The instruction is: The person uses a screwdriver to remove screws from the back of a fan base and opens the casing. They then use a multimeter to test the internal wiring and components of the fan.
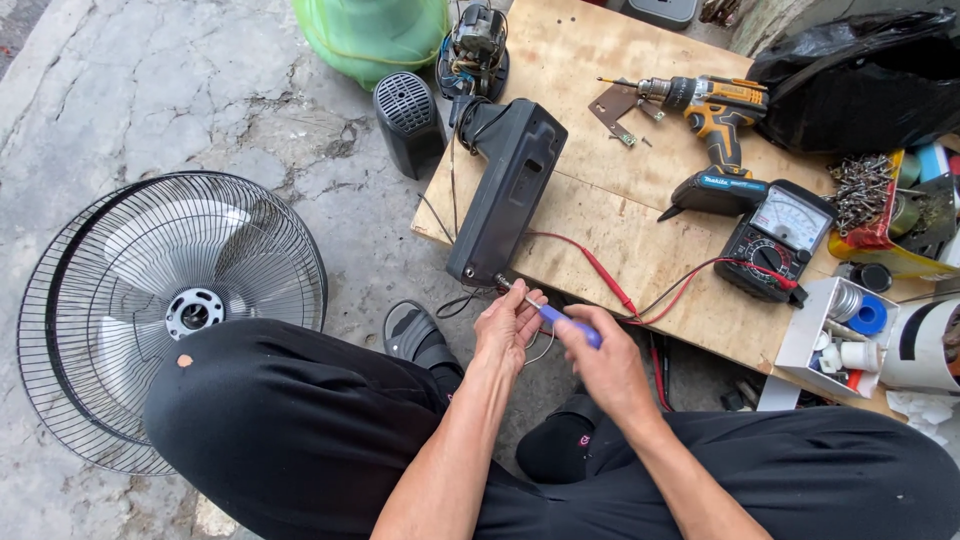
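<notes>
My right hand [607, 365] grips a blue-handled screwdriver [562, 320], its metal tip pointing at the near end of a black fan housing [508, 190] that lies on a plywood board [620, 215]. My left hand [507, 325] is pinched around the screwdriver's shaft close to the housing's end. Thin wires hang from the housing below my hands. A fan motor [476, 45] with wiring sits at the far end of the housing.
A fan guard with blades [165, 300] lies on the concrete at left. On the board are a cordless drill [710, 125], an analogue multimeter [778, 235] with red leads, a box of small parts [835, 340] and a tray of screws [865, 200]. A black cover [408, 120] stands beside a green sack [370, 35].
</notes>
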